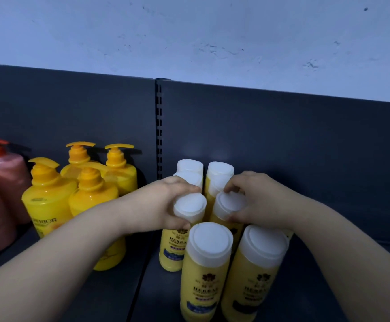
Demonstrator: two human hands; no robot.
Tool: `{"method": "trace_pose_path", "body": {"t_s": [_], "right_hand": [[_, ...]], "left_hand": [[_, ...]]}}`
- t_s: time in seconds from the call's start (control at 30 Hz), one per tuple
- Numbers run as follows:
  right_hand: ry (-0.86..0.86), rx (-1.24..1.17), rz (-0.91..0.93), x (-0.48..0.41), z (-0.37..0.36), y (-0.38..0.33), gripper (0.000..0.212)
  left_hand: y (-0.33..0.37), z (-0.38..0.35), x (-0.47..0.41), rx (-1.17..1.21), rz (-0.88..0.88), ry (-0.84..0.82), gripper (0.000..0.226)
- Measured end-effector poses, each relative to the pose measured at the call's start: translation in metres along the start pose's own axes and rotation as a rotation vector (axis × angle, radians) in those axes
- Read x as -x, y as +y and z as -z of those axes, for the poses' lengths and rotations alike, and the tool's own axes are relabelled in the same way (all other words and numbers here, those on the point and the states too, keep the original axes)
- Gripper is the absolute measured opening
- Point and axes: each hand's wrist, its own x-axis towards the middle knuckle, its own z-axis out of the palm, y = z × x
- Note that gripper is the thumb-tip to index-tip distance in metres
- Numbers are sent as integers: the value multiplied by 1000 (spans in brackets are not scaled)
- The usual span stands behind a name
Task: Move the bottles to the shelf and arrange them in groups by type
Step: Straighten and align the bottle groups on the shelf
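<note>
Shelf (161,298), hands (166,202) around bottles (190,206)

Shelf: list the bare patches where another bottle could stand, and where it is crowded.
Bare shelf lies right of the white-capped bottles, back to the panel. A narrow strip separates them from the pump bottles. Crowded: that cluster, where left hand and right hand each grip one.
</note>
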Motion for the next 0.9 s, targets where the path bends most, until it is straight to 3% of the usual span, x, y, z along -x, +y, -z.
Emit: {"method": "trace_pose_path", "body": {"t_s": [0.27, 0.4, 0.63, 0.77, 0.9], "right_hand": [[25, -55, 2, 0, 0, 1, 49], [39, -64, 8, 2, -1, 5, 42], [58, -101, 41, 30, 4, 14, 34], [-22, -200, 17, 57, 7, 10, 30], [-108, -171, 7, 69, 4, 6, 42]], "left_hand": [[5, -10, -3, 113, 163, 110, 75], [11, -14, -8, 38, 162, 147, 73], [22, -10, 1, 14, 14, 333, 27], [46, -2, 16, 226, -58, 162, 33], [62, -10, 25, 193, -103, 56, 51]]}}
